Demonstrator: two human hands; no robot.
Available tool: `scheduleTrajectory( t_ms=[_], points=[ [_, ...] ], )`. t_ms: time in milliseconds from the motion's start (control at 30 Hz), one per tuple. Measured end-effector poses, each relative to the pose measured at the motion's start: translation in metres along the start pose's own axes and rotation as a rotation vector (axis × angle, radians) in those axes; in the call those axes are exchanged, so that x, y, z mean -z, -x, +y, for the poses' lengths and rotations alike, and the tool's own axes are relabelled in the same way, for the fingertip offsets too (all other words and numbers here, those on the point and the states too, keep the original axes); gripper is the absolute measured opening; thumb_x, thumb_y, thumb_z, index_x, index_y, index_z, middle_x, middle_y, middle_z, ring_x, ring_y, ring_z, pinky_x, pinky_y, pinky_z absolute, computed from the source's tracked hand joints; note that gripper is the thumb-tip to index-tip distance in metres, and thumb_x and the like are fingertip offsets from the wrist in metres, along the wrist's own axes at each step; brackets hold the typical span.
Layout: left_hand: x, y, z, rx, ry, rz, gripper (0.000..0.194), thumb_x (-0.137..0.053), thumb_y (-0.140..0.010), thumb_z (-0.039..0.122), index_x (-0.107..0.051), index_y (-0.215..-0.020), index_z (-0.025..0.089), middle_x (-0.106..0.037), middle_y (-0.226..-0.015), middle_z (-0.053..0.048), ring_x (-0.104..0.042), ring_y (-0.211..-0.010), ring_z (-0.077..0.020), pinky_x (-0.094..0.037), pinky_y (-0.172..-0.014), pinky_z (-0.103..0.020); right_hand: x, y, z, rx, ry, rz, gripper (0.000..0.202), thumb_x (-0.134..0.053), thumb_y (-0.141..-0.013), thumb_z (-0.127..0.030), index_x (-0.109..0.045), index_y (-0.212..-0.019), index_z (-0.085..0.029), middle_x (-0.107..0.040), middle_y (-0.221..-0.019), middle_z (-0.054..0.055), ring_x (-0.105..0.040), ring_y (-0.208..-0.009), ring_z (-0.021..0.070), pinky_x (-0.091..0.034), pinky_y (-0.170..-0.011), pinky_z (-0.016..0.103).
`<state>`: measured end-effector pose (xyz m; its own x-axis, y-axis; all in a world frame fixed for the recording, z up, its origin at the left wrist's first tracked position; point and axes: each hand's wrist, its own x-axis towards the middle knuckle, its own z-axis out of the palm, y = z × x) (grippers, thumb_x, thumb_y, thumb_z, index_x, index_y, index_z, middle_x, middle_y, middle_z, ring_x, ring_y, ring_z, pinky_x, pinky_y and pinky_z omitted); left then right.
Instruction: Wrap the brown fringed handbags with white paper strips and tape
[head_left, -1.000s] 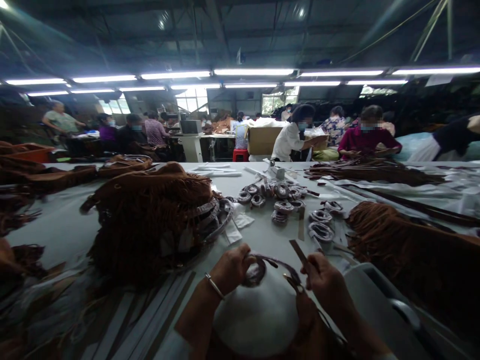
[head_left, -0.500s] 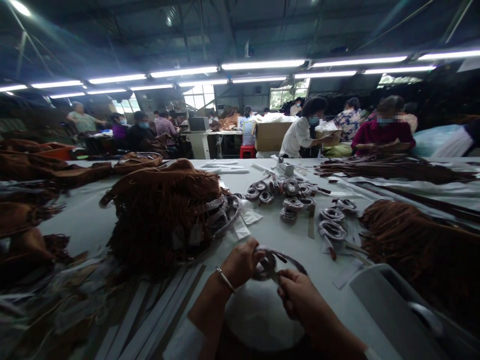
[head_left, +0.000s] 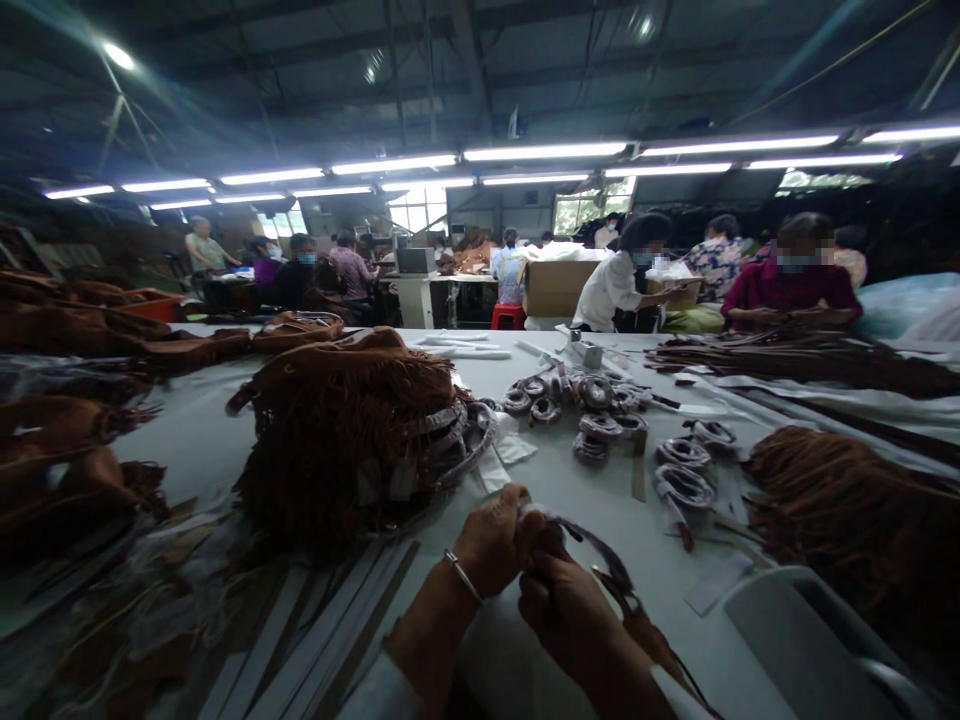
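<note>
My left hand (head_left: pixel 491 545), with a bracelet at the wrist, is closed around one end of a wrapped strap (head_left: pixel 581 530). Against it, my right hand (head_left: pixel 559 590) is closed on the same strap, and the fingertips of both hands meet. From the hands the strap curves to the right, where a metal buckle (head_left: pixel 628 598) and a brown end hang beside my right forearm. Just beyond lie coiled wrapped straps (head_left: pixel 684 487) on the white table (head_left: pixel 585 500). A pile of brown fringed pieces (head_left: pixel 337 430) stands to the left.
At the near right is a grey machine or box (head_left: pixel 817 640). More brown fringed material (head_left: pixel 847 490) lies behind it. Flat strips (head_left: pixel 300 640) and plastic scraps cover the near left. Several people sit or stand beyond the table, near a cardboard box (head_left: pixel 559 288).
My right hand has moved left and up against my left hand. The strap's loop has opened out, and its buckle end now hangs to the right. The whole view has shifted slightly.
</note>
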<state>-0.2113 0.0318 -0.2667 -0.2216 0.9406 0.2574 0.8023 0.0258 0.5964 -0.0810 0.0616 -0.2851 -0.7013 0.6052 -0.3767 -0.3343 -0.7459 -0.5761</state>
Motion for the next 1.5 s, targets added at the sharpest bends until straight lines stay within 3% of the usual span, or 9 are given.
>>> scheduleTrajectory(
  t_ms=[133,267,400,733,967,1100,1233,1333,1500],
  points=[
    [-0.003,0.000,0.004,0.111,0.024,0.096,0.052,-0.023,-0.105,0.046,-0.045,-0.138,0.012,-0.070,-0.111,-0.020,-0.068,-0.103,-0.0295,-0.049,-0.089,-0.041,0.003,-0.001,0.001,-0.007,-0.025,-0.060,0.049,-0.090,-0.059,-0.027,-0.050,-0.086,-0.021,-0.050,-0.062,-0.012,-0.030,-0.042,-0.0015,-0.017,-0.043,0.014],
    [-0.011,-0.006,0.003,0.242,0.096,0.091,0.043,-0.027,-0.103,0.041,-0.062,-0.100,0.016,-0.070,-0.090,-0.014,-0.065,-0.084,-0.0252,-0.046,-0.075,-0.035,0.005,-0.004,0.000,-0.031,-0.023,-0.050,0.052,-0.092,-0.057,-0.031,-0.051,-0.088,-0.022,-0.048,-0.061,-0.013,-0.028,-0.042,-0.0014,-0.016,-0.043,0.014],
    [-0.015,-0.010,0.002,0.301,0.189,0.086,0.037,-0.034,-0.100,0.036,-0.054,-0.074,0.020,-0.057,-0.067,-0.003,-0.054,-0.064,-0.0179,-0.037,-0.061,-0.029,0.004,-0.005,-0.003,-0.022,0.052,-0.079,0.049,-0.090,-0.060,-0.036,-0.050,-0.085,-0.022,-0.048,-0.061,-0.012,-0.026,-0.042,-0.0012,-0.015,-0.042,0.015],
    [-0.014,-0.010,0.004,0.286,0.247,0.128,0.030,-0.039,-0.095,0.033,-0.045,-0.068,0.021,-0.049,-0.063,0.002,-0.048,-0.062,-0.0148,-0.032,-0.059,-0.027,0.015,0.005,-0.002,0.106,0.469,0.135,0.052,-0.082,-0.068,-0.058,-0.062,-0.092,-0.016,-0.065,-0.074,0.000,-0.050,-0.044,0.0067,-0.031,-0.039,0.020],
    [-0.011,-0.011,0.005,0.301,0.304,0.097,0.033,-0.037,-0.094,0.032,-0.045,-0.064,0.021,-0.050,-0.060,0.001,-0.046,-0.060,-0.0146,-0.029,-0.056,-0.027,0.015,-0.001,-0.003,0.158,0.519,0.061,0.049,-0.075,-0.073,-0.060,-0.065,-0.093,-0.016,-0.068,-0.077,0.004,-0.051,-0.044,0.0088,-0.034,-0.040,0.023],
    [-0.012,-0.011,0.004,0.316,0.294,0.134,0.031,-0.041,-0.092,0.033,-0.046,-0.064,0.020,-0.049,-0.061,0.002,-0.044,-0.059,-0.0137,-0.027,-0.056,-0.027,0.027,0.008,-0.006,0.499,1.015,0.073,0.047,-0.069,-0.082,-0.049,-0.065,-0.117,-0.018,-0.074,-0.104,0.014,-0.070,-0.076,0.0254,-0.055,-0.062,0.036],
    [-0.012,-0.010,0.005,0.272,0.301,0.093,0.031,-0.041,-0.092,0.033,-0.045,-0.064,0.021,-0.047,-0.060,0.002,-0.043,-0.059,-0.0134,-0.029,-0.056,-0.026,0.032,0.018,-0.025,0.923,1.451,-0.020,0.030,-0.058,-0.089,-0.024,-0.069,-0.117,-0.023,-0.071,-0.117,0.014,-0.066,-0.106,0.0294,-0.052,-0.091,0.041],
    [-0.010,-0.008,0.006,0.193,0.317,0.033,0.033,-0.039,-0.094,0.034,-0.048,-0.065,0.020,-0.049,-0.061,0.001,-0.045,-0.060,-0.0140,-0.033,-0.057,-0.025,0.024,0.016,-0.048,0.984,1.706,-0.108,0.028,-0.047,-0.093,-0.019,-0.074,-0.094,-0.024,-0.072,-0.093,0.011,-0.065,-0.088,0.0256,-0.050,-0.083,0.039],
    [-0.002,-0.005,0.007,0.029,0.526,-0.119,0.040,-0.034,-0.101,0.040,-0.066,-0.089,0.018,-0.069,-0.086,-0.007,-0.061,-0.079,-0.0186,-0.046,-0.071,-0.026,0.013,-0.007,-0.067,0.898,1.505,-0.046,0.023,-0.055,-0.091,-0.028,-0.073,-0.078,-0.022,-0.069,-0.121,0.012,-0.061,-0.109,0.0279,-0.047,-0.095,0.041]
  ],
)
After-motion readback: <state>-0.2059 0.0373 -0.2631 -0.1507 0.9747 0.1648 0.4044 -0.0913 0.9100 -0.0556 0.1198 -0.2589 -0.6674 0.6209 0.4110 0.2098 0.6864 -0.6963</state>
